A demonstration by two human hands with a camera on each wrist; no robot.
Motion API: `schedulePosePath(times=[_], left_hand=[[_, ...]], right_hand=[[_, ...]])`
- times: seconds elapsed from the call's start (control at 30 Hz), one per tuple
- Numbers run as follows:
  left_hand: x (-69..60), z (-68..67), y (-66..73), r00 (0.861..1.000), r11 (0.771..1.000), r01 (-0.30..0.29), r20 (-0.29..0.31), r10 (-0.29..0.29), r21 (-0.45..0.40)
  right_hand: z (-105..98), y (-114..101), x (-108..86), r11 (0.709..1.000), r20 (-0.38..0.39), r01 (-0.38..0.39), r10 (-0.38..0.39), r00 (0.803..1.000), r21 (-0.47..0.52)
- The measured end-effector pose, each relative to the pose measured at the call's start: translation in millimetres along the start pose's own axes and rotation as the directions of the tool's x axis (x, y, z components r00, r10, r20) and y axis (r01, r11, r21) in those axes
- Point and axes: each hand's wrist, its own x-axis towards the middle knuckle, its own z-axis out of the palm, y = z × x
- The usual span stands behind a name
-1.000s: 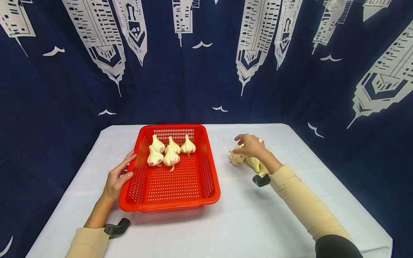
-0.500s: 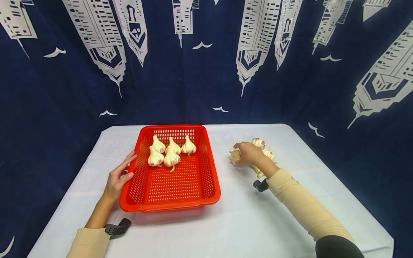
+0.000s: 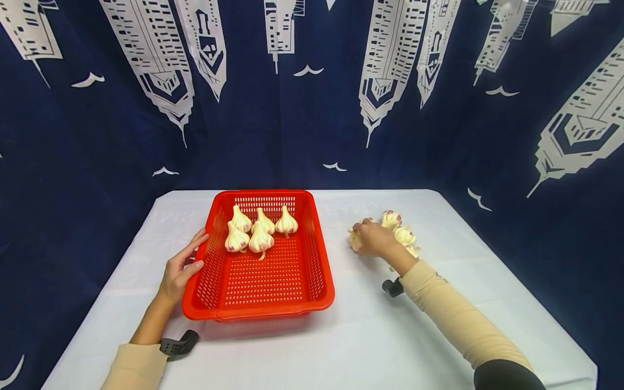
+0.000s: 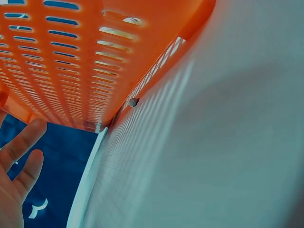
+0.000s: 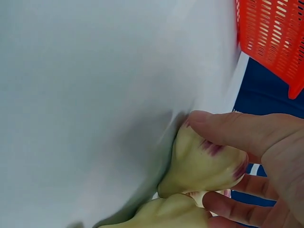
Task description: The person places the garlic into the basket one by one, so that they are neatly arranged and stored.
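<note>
The white counter bears a red basket. The left hand, fingers extended, touches its left rim; right of it, the right hand pinches a garlic bulb, long axis unclear. Inside, five bulbs point stems toward its far rim.
</note>
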Motion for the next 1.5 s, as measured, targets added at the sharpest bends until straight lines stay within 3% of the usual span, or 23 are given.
schedulePosePath(times=[0.27, 0.43, 0.8, 1.23, 1.5], left_hand=[[0.2, 0.8, 0.6, 1.000, 1.000, 0.004, 0.005, -0.004, 0.004], [0.3, 0.4, 1.1, 1.000, 1.000, 0.015, 0.004, -0.015, 0.013], [-0.7, 0.6, 0.5, 1.000, 1.000, 0.006, -0.004, -0.006, 0.008], [-0.7, 0.8, 1.6, 1.000, 1.000, 0.007, -0.001, -0.007, 0.009], [-0.2, 0.4, 1.2, 1.000, 1.000, 0.010, 0.003, -0.010, 0.008]], right_hand=[[4, 1, -0.4, 1.000, -0.032, -0.003, 0.003, 0.999, -0.001], [3, 1, -1.2, 0.999, -0.066, 0.008, -0.004, 0.998, 0.054], [-7, 1, -3.9, 0.959, -0.203, 0.152, -0.104, 0.974, 0.238], [-13, -1, -3.7, 0.942, -0.277, 0.196, -0.119, 0.953, 0.271], [-19, -4, -2.7, 0.927, -0.302, 0.261, -0.176, 0.937, 0.269]])
